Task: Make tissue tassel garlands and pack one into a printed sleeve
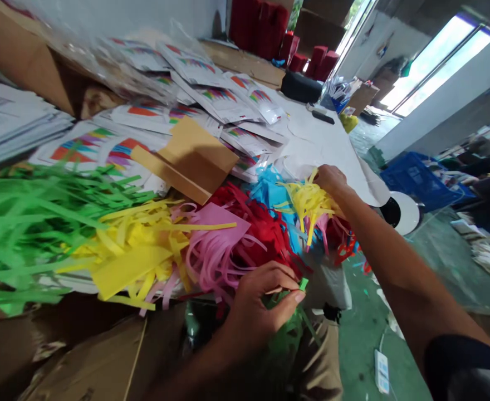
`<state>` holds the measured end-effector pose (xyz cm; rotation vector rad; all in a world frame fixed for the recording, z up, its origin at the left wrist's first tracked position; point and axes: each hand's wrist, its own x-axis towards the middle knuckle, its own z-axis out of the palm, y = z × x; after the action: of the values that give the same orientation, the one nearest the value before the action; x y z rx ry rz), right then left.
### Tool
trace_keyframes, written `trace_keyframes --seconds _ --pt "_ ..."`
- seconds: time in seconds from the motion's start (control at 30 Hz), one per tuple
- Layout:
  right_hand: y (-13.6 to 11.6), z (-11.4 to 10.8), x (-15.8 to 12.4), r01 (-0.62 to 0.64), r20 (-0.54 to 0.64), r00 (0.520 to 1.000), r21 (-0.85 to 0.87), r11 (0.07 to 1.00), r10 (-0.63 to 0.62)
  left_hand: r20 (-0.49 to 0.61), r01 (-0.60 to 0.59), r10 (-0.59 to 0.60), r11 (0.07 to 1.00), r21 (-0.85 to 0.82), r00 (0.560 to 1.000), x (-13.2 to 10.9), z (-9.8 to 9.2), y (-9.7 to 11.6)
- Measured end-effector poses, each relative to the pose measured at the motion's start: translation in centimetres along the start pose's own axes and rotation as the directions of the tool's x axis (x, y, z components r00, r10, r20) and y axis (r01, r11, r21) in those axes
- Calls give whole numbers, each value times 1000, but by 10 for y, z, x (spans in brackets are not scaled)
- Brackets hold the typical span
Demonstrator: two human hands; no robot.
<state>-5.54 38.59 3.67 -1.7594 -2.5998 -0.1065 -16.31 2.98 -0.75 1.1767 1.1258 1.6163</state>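
I am watching two bare hands working over a table (pixel 324 146) full of cut paper. The left hand (pixel 257 303) is pinching shut on a few green strips (pixel 289 328), thumb pressing against the fingers, down by the near edge. The right hand (pixel 331 179) is reaching further out and curling closed around the top of a yellow bunch (pixel 307 203), which is hanging just over the red heap (pixel 265 228) and the blue strips (pixel 270 189).

I am guessing the picking is only just starting. One hand is holding green and the other is holding yellow, and the two bunches are well apart. The pink heap (pixel 215 245), the red heap and the blue strips are lying loose with nobody touching them. The big green heap (pixel 28 223) and the yellow heap (pixel 145 245) are looking very full too.

Behind the heaps, lots of clear bags (pixel 224 100) are lying flat and overlapping. Each one is showing a fan of strips in many colours inside, so those look filled. A folded cardboard piece (pixel 195 156) is resting on some of them. A blue crate (pixel 416 178) is sitting on the floor to the right, and I cannot tell what is in it.
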Motion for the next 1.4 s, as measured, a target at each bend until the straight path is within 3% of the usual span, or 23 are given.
trace_keyframes --seconds 0.17,0.3,0.5,0.6,0.7,0.83,0.9,1.0,1.13,1.27,1.4 --pt "-6 -4 -3 -15 32 999 -31 999 16 4 99 -99 989 -111 995 -2 1 9" --pt "-7 -8 -15 -2 -14 1000 -4 1000 2 -3 70 -71 994 -84 997 -5 -1 15" --pt "11 -26 -30 23 -205 979 96 995 -2 -58 35 -35 999 5 998 -10 -1 20" --pt "18 -40 -46 71 -314 949 237 969 7 -50 47 -47 999 -9 998 -11 5 21" --pt "15 -53 -87 209 -404 915 441 873 -15 -53 82 -85 995 -55 995 -11 12 24" --pt "5 -69 -180 460 -379 883 589 665 -276 -98 132 -139 988 -80 985 -10 19 29" --pt "2 -75 -224 577 -321 813 555 599 -485 -120 129 -136 990 -63 983 -10 23 31" --pt "1 -81 -268 700 -282 706 417 580 -650 -115 81 -81 997 -6 990 -11 32 33" --pt "9 -85 -290 747 -231 662 282 602 -713 -61 -15 20 996 84 998 -15 45 36" --pt "19 -91 -303 748 -194 659 279 603 -727 -14 -106 112 969 223 994 -18 55 43" --pt "27 -94 -315 741 -240 667 307 597 -705 3 -167 175 938 303 985 -20 61 50"
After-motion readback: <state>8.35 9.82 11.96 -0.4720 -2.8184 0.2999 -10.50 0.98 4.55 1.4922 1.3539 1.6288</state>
